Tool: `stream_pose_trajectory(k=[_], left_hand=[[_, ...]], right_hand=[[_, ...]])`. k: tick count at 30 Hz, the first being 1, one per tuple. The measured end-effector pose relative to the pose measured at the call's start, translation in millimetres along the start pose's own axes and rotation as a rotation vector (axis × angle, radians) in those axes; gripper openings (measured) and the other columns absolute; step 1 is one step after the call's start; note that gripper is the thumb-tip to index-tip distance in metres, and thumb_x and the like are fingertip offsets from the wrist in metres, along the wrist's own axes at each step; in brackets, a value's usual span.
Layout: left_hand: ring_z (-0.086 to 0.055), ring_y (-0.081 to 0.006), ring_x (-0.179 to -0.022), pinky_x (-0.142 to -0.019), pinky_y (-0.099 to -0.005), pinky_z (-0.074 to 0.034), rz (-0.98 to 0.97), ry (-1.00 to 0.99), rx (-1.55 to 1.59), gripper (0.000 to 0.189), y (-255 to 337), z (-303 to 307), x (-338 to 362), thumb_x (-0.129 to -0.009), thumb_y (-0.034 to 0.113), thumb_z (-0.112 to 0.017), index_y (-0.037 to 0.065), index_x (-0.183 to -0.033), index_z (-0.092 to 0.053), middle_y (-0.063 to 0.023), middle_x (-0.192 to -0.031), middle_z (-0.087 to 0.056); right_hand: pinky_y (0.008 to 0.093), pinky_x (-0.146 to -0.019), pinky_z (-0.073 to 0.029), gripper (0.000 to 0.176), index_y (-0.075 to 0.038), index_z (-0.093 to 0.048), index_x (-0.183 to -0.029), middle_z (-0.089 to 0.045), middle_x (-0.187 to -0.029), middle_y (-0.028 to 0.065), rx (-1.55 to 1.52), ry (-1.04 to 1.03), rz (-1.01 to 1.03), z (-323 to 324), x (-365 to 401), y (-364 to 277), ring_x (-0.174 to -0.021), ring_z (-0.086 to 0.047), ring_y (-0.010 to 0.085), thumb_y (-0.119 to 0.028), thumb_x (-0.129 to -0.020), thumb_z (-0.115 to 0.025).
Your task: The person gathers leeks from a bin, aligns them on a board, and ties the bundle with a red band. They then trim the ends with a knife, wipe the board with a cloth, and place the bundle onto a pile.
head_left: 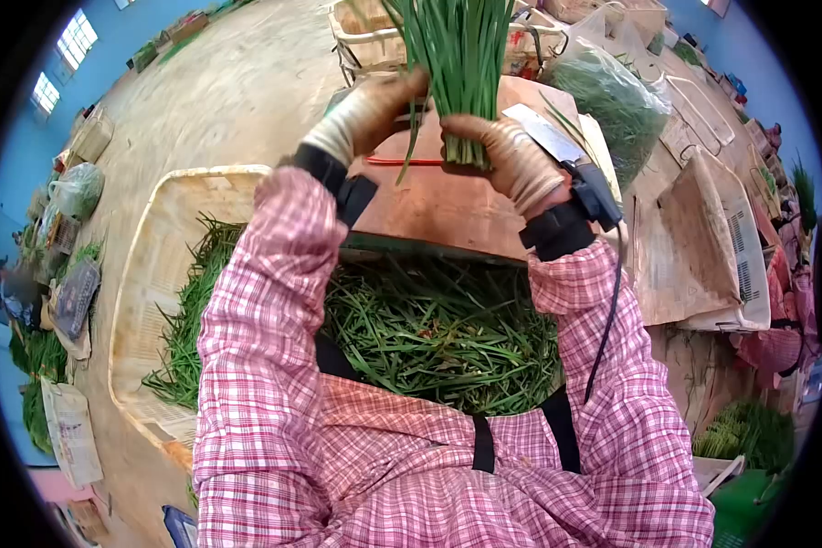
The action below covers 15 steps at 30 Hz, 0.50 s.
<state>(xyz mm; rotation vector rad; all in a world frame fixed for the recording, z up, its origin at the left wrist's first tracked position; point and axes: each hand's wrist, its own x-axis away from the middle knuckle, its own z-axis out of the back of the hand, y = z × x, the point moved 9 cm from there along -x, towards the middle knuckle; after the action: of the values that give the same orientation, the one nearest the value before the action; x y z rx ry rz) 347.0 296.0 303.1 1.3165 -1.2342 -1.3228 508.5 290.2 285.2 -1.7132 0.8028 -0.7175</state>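
Note:
A bunch of long green garlic chives [461,68] stands upright above the board, cut ends down. My right hand [484,142] is wrapped round its lower end. At the bunch's left side my left hand [384,105] is closed, slightly blurred, with a few loose chive leaves [413,142] at its fingers, one hanging down. Both hands wear pale wrappings, and dark straps circle the wrists. Under the hands lies a reddish-brown board [429,205] with a red band [402,163] across it.
A large pale plastic crate [123,301] with loose green leaves [429,333] sits against my body. On the board's right are a white card [548,132] and a clear bag of greens [612,110]. Crates [703,237] stand at the right; a person [18,292] is far left.

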Motion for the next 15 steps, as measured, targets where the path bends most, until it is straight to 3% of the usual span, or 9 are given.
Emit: stream_pose_trajectory(k=[1,3,5,6,7,9,11,13,15], left_hand=[[-0.071,-0.027,-0.096,-0.089,-0.0419,-0.056,0.071,0.104,-0.169,0.049,-22.2,20.7,5.7,-0.085,0.04,-0.079,0.006,-0.119,-0.069,-0.0105,-0.108,-0.073],[-0.07,-0.0189,-0.099,-0.085,-0.0356,-0.054,0.096,0.188,-0.901,0.036,-66.0,47.2,12.2,-0.088,0.026,-0.074,-0.001,-0.113,-0.07,-0.0144,-0.105,-0.074],[-0.072,-0.0227,-0.089,-0.082,-0.0347,-0.055,0.085,0.079,-0.911,0.026,-85.8,36.7,26.2,-0.087,0.018,-0.072,-0.002,-0.104,-0.073,-0.0168,-0.095,-0.075],[-0.072,-0.0275,-0.086,-0.081,-0.0361,-0.055,0.083,0.046,-1.033,0.025,-83.6,29.3,26.3,-0.085,0.015,-0.072,0.001,-0.106,-0.073,-0.0176,-0.096,-0.074],[-0.071,-0.0336,-0.088,-0.081,-0.0398,-0.054,0.121,0.077,-1.017,0.023,-81.1,28.7,27.2,-0.088,0.018,-0.068,0.001,-0.103,-0.074,-0.0201,-0.094,-0.073],[-0.069,-0.0374,-0.092,-0.083,-0.0427,-0.054,0.028,0.149,-1.12,0.03,-72.9,28.9,23.4,-0.09,0.028,-0.064,0.001,-0.101,-0.074,-0.0223,-0.096,-0.072],[-0.067,-0.0407,-0.097,-0.085,-0.0441,-0.053,0.147,0.211,-1.201,0.038,-71.4,30.8,26.2,-0.091,0.035,-0.061,0.001,-0.101,-0.074,-0.0242,-0.098,-0.071],[-0.068,-0.0406,-0.098,-0.086,-0.0437,-0.053,0.325,0.109,-1.104,0.047,-65.3,15.6,39.8,-0.082,0.04,-0.068,-0.003,-0.1,-0.072,-0.0262,-0.098,-0.07],[-0.068,-0.04,-0.099,-0.087,-0.0426,-0.054,0.275,0.017,-1.101,0.049,-68.9,-0.1,43.9,-0.075,0.039,-0.073,-0.003,-0.1,-0.072,-0.0265,-0.099,-0.07]], right_hand=[[0.0359,-0.068,-0.061,0.025,-0.005,-0.07,-0.097,-0.071,-0.083,0.0062,-0.017,0.021,-0.048,7.4,-11.8,20.8,-0.07,-0.069,0.0185,-0.024,-0.084,-0.079],[0.0442,-0.06,-0.06,0.029,-0.003,-0.069,-0.099,-0.069,-0.083,0.0101,-0.057,0.116,-0.269,24.2,-27.8,77.5,-0.07,-0.068,0.0248,-0.019,-0.079,-0.082],[0.0465,-0.059,-0.059,0.029,-0.004,-0.069,-0.099,-0.067,-0.081,0.0107,-0.1,0.062,-0.459,28.9,-26.3,123.6,-0.068,-0.066,0.026,-0.02,-0.079,-0.082],[0.0478,-0.058,-0.059,0.029,-0.004,-0.069,-0.098,-0.067,-0.081,0.0106,-0.078,0.162,-0.452,29.0,-19.6,118.2,-0.067,-0.065,0.0269,-0.022,-0.08,-0.081],[0.0469,-0.06,-0.059,0.026,-0.006,-0.069,-0.101,-0.068,-0.083,0.0103,-0.054,0.159,-0.475,25.9,-18.9,115.3,-0.069,-0.067,0.0262,-0.022,-0.083,-0.079],[0.0451,-0.063,-0.06,0.021,-0.008,-0.071,-0.105,-0.072,-0.087,0.0098,-0.01,0.156,-0.532,22.7,-14.3,117.8,-0.073,-0.07,0.025,-0.021,-0.089,-0.073],[0.0451,-0.062,-0.06,0.023,-0.008,-0.07,-0.104,-0.07,-0.086,0.0091,-0.028,0.126,-0.521,23.5,-20.6,123.2,-0.073,-0.068,0.0249,-0.021,-0.086,-0.075],[0.0468,-0.059,-0.059,0.027,-0.007,-0.067,-0.1,-0.066,-0.082,0.0087,-0.089,0.072,-0.503,25.0,-29.1,134.6,-0.069,-0.065,0.0261,-0.023,-0.082,-0.079],[0.0459,-0.059,-0.059,0.026,-0.009,-0.066,-0.101,-0.067,-0.083,0.0085,-0.042,0.11,-0.535,26.9,-27.7,136.6,-0.07,-0.066,0.0258,-0.023,-0.082,-0.078]])
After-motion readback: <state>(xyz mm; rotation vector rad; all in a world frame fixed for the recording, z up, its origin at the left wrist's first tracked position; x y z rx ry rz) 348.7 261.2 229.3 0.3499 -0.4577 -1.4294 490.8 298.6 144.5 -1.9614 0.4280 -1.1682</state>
